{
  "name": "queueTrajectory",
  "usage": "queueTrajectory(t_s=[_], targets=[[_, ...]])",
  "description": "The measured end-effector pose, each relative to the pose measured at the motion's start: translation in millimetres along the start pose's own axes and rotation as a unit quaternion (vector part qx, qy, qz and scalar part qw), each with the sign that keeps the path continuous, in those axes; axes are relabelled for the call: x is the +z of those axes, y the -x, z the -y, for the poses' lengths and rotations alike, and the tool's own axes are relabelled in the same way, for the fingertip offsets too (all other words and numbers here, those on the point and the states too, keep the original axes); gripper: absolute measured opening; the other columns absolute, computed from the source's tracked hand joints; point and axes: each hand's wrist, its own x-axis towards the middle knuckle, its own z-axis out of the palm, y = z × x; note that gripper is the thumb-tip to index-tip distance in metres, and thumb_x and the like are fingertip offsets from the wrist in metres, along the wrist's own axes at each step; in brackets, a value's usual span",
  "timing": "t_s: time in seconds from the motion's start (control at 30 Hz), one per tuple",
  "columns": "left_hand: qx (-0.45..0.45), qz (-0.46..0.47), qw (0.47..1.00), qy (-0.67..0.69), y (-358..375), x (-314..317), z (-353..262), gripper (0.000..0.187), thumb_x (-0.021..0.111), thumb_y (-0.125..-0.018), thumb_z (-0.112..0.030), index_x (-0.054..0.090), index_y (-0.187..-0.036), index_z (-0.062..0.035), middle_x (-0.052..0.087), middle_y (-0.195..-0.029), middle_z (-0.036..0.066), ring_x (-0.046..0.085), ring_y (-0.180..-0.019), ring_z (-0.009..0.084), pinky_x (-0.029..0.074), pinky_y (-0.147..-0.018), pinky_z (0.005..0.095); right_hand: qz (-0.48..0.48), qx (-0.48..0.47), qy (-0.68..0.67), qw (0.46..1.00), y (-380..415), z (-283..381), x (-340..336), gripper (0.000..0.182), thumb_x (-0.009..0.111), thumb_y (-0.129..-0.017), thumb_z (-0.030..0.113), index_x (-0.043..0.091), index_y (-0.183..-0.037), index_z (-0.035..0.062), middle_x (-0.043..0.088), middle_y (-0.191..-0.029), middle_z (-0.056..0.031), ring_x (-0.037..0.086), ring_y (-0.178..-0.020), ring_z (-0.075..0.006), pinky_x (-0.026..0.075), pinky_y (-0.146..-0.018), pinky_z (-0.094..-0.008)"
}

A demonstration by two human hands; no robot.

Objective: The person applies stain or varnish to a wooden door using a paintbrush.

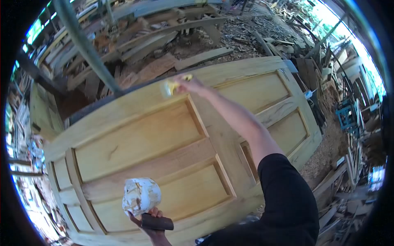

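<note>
A large wooden panel door (176, 153) with several recessed panels lies flat before me. My right hand (190, 85) reaches across to its far edge rail, with fingers closed round a yellow-handled tool (168, 87). The tool's flat, pale end is blurred and sits close over the wood. Low in the view, my left hand (154, 233) grips a white tub (143, 194) with brown smears on its side. A dark brown block (157, 222) is held in that same hand, below the tub, partly covering the palm.
A grey post (86, 45) rises at the door's far edge. Beyond it lie stacked boards (203, 58) and wood scraps. A wooden piece (45, 110) stands at the left. To the right are a blue crate-like object (347, 116) and shavings on the ground.
</note>
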Motion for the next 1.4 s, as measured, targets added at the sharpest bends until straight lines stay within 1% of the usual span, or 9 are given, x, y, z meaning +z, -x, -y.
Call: queueTrajectory(t_s=[0.17,0.4,0.5,0.73,0.93,1.03,1.17,1.37,1.4], targets=[[0.001,0.003,1.0,-0.017,8,15,18,0.07,0.045,-0.077,-0.067,0.049,-0.111,-0.0056,0.045,-0.064,0.006,0.045,-0.056,0.0151,0.04,-0.051,0.0289,-0.156,0.065,0.027,0.985,-5,-42,-85,0.024,0.062,-0.083,0.029,0.063,-0.099,0.0107,0.064,-0.078,-0.0025,0.061,-0.06,-0.0101,0.048,-0.049,-0.0248],[0.074,-0.055,0.994,-0.056,17,59,123,0.071,0.045,-0.078,-0.066,0.045,-0.115,-0.0063,0.047,-0.063,0.006,0.043,-0.052,0.0143,0.04,-0.049,0.0276,-0.127,-0.228,0.078,0.962,-36,-78,-192,0.022,0.061,-0.084,0.028,0.065,-0.091,0.0073,0.062,-0.068,-0.0017,0.058,-0.056,-0.0074,0.046,-0.049,-0.0235],[0.077,-0.046,0.994,-0.069,30,80,186,0.06,0.041,-0.081,-0.064,0.045,-0.12,-0.0186,0.047,-0.063,0.004,0.045,-0.054,0.0153,0.04,-0.049,0.0295,0.051,-0.078,-0.018,0.996,5,-70,-175,0.026,0.058,-0.086,0.032,0.062,-0.101,0.0106,0.063,-0.079,-0.0023,0.061,-0.065,-0.0081,0.047,-0.054,-0.0214],[0.015,-0.033,0.999,0.02,60,148,290,0.068,0.045,-0.079,-0.063,0.044,-0.119,-0.0094,0.053,-0.086,0.007,0.043,-0.06,0.0152,0.039,-0.058,0.0285,-0.117,-0.031,-0.089,0.989,4,-133,-388,0.03,0.065,-0.079,0.038,0.065,-0.091,0.0106,0.063,-0.068,-0.0011,0.058,-0.053,-0.0077,0.045,-0.044,-0.0218],[0.075,-0.055,0.996,-0.002,72,172,311,0.067,0.046,-0.078,-0.063,0.046,-0.117,-0.0087,0.054,-0.088,0.008,0.043,-0.057,0.0155,0.038,-0.054,0.0294,-0.257,-0.294,0.362,0.846,-21,-97,-412,0.023,0.062,-0.079,0.022,0.062,-0.097,0.0086,0.065,-0.084,-0.0137,0.064,-0.078,-0.0262,0.049,-0.066,-0.034],[0.062,-0.024,0.998,-0.004,62,181,324,0.067,0.046,-0.077,-0.064,0.047,-0.116,-0.009,0.054,-0.089,0.008,0.044,-0.056,0.0155,0.038,-0.053,0.0297,-0.117,-0.163,0.079,0.976,-34,-69,-303,0.015,0.063,-0.081,0.021,0.064,-0.089,0.0092,0.063,-0.075,-0.0029,0.057,-0.062,-0.0093,0.047,-0.056,-0.0271],[0.068,-0.071,0.995,-0.025,59,201,348,0.067,0.04,-0.078,-0.067,0.051,-0.115,-0.013,0.046,-0.064,0.004,0.043,-0.057,0.0156,0.037,-0.054,0.0292,-0.078,-0.106,-0.092,0.987,-105,-130,-165,0.02,0.067,-0.076,0.028,0.063,-0.085,0.0101,0.064,-0.073,-0.0071,0.063,-0.068,-0.0166,0.049,-0.06,-0.0303],[0.092,-0.126,0.987,-0.035,69,194,350,0.066,0.04,-0.079,-0.065,0.051,-0.116,-0.0116,0.046,-0.065,0.004,0.042,-0.058,0.0146,0.036,-0.055,0.0279,-0.122,-0.083,-0.068,0.987,-125,-185,-313,0.018,0.068,-0.078,0.021,0.061,-0.089,0.0095,0.063,-0.075,-0.0067,0.06,-0.056,-0.0137,0.051,-0.047,-0.0257],[0.092,-0.129,0.987,-0.029,70,195,351,0.066,0.04,-0.079,-0.065,0.051,-0.116,-0.0116,0.046,-0.065,0.004,0.042,-0.058,0.0146,0.036,-0.055,0.0279,-0.125,-0.01,-0.302,0.945,-67,-126,-366,0.017,0.068,-0.079,0.022,0.061,-0.09,0.0101,0.063,-0.074,-0.0073,0.06,-0.056,-0.0141,0.051,-0.047,-0.0258]])
